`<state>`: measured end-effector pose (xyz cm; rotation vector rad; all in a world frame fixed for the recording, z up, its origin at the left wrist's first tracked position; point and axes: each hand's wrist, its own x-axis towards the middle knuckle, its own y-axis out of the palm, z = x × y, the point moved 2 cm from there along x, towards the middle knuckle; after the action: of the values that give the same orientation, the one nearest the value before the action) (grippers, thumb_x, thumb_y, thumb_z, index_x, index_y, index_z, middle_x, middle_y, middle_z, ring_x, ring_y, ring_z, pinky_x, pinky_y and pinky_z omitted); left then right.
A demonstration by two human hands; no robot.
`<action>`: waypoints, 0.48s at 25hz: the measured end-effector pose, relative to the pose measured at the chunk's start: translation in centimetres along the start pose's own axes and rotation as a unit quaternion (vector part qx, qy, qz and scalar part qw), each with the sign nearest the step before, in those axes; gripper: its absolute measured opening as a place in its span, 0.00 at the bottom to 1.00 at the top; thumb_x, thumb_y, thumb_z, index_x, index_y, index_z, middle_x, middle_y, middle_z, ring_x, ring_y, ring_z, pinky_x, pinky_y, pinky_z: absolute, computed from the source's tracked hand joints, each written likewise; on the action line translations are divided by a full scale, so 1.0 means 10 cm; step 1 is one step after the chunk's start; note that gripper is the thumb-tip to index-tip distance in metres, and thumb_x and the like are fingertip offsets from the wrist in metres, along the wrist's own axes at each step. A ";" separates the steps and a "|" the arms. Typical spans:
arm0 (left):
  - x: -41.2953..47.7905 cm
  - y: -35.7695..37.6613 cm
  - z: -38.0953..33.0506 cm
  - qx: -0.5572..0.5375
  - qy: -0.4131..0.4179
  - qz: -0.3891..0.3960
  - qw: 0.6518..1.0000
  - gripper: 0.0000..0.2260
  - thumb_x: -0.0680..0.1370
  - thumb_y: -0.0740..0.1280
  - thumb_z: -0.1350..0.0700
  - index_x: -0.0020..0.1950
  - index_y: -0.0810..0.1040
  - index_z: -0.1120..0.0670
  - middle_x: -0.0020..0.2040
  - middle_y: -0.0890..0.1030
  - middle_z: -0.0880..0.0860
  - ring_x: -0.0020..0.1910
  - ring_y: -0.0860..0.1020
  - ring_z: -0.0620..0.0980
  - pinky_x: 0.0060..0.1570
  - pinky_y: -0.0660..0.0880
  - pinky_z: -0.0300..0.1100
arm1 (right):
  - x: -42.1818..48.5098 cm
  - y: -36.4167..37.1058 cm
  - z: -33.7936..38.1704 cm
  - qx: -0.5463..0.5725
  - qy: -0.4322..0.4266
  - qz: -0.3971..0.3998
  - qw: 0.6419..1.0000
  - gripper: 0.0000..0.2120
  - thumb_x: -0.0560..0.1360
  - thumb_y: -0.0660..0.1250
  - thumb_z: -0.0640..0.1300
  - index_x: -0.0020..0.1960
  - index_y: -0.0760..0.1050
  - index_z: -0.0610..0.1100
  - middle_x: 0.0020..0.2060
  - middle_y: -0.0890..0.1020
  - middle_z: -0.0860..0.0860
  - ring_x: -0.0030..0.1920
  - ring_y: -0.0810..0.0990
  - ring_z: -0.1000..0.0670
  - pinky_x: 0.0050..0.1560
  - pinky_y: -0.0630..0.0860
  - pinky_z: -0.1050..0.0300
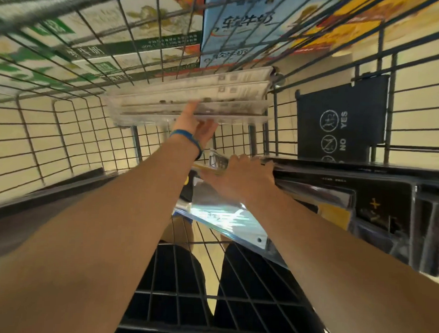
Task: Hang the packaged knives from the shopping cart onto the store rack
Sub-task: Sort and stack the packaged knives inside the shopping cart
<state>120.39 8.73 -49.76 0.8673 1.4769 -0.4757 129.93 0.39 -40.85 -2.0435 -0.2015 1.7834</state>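
I look down into a wire shopping cart [65,141]. A stack of clear-packaged knives [191,100] leans against its far wall. My left hand [195,124], with a blue wristband, grips the stack's near edge, thumb on top and fingers underneath. At the right, several dark knife packages [376,201] stand on edge. My right hand [240,177] lies over the top of a glossy package [216,213] beside them, its fingers curled over the far edge. The store rack is out of sight.
Milk cartons [233,22] in green, blue and orange print show through the cart's far wall. A black child-seat flap [339,120] with YES/NO icons hangs at the right. Below are the black plastic cart base [208,303] and tiled floor.
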 end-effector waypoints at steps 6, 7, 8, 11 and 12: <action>-0.01 -0.23 0.19 -0.063 -0.012 0.028 0.998 0.05 0.79 0.58 0.65 0.46 0.73 0.61 0.48 0.74 0.60 0.46 0.77 0.59 0.46 0.81 0.53 | 0.32 -0.52 0.06 0.068 -0.031 -0.195 0.978 0.26 0.80 0.63 0.55 0.74 0.65 0.44 0.69 0.72 0.42 0.67 0.73 0.39 0.60 0.73 0.43; 0.00 -0.27 0.20 -0.068 -0.016 0.031 0.997 0.05 0.79 0.58 0.66 0.48 0.74 0.61 0.48 0.75 0.60 0.49 0.76 0.60 0.53 0.79 0.56 | 0.42 -0.61 0.05 0.044 -0.044 -0.195 0.979 0.25 0.79 0.65 0.52 0.73 0.65 0.45 0.68 0.72 0.43 0.66 0.73 0.40 0.59 0.73 0.43; 0.01 -0.28 0.20 -0.070 -0.019 0.034 0.997 0.06 0.79 0.59 0.66 0.50 0.74 0.61 0.48 0.75 0.59 0.51 0.76 0.60 0.59 0.77 0.57 | 0.52 -0.68 0.03 0.014 -0.057 -0.191 0.980 0.25 0.78 0.67 0.51 0.72 0.67 0.46 0.68 0.72 0.43 0.66 0.73 0.40 0.58 0.74 0.43; 0.02 -0.25 0.16 -0.091 -0.015 0.037 0.995 0.05 0.77 0.62 0.64 0.51 0.75 0.60 0.48 0.76 0.59 0.52 0.77 0.58 0.61 0.76 0.56 | 0.74 -0.75 -0.08 -0.076 -0.104 -0.174 0.976 0.26 0.75 0.73 0.51 0.70 0.72 0.46 0.65 0.76 0.45 0.63 0.75 0.42 0.57 0.76 0.45; 0.02 -0.22 0.14 -0.100 -0.014 0.040 0.994 0.05 0.77 0.64 0.63 0.52 0.75 0.59 0.50 0.76 0.59 0.52 0.78 0.58 0.58 0.78 0.54 | 0.79 -0.73 -0.10 -0.099 -0.116 -0.172 0.973 0.27 0.74 0.74 0.51 0.70 0.72 0.47 0.65 0.76 0.45 0.64 0.75 0.42 0.58 0.76 0.46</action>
<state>119.65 6.39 -50.59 0.7542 1.4321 -0.2738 133.44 9.67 -45.07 -1.7824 -0.7808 1.8297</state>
